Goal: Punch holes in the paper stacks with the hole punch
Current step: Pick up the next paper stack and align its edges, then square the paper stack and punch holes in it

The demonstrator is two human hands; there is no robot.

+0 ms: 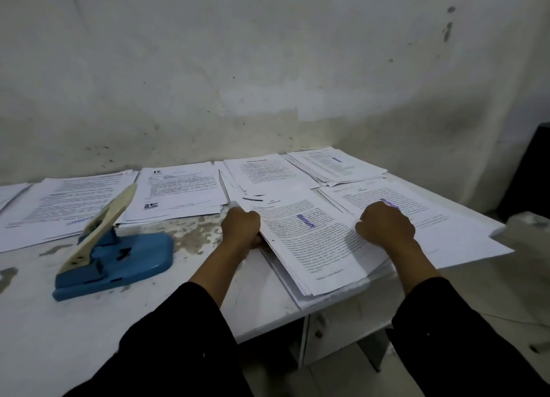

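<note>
Both hands are on one thick paper stack (312, 244) lying at the near right of the white table (208, 295). The left hand (240, 227) grips the stack's left long edge, fingers curled under it, and that edge is raised off the table. The right hand (385, 225) is fisted at the stack's right side, apparently clutching that edge, though its fingertips are hidden. The blue hole punch (114, 255) sits well apart to the left, its cream lever (99, 227) standing up, nothing in its slot.

The sheets are already fanned at the near corner (the bottom edges step out unevenly), so the main risk is that they go into the punch unsquared and the holes land at different spots from page to page. The stack also looks thick; forced in whole, it may jam the punch or cut only partway. Its near end overhangs the table edge, so a loose grip could let the lower sheets slide to the floor. A neighbouring stack (416, 218) lies under the right hand, and some of its pages could be dragged along. More printed stacks (184, 194) line the wall side.
</note>
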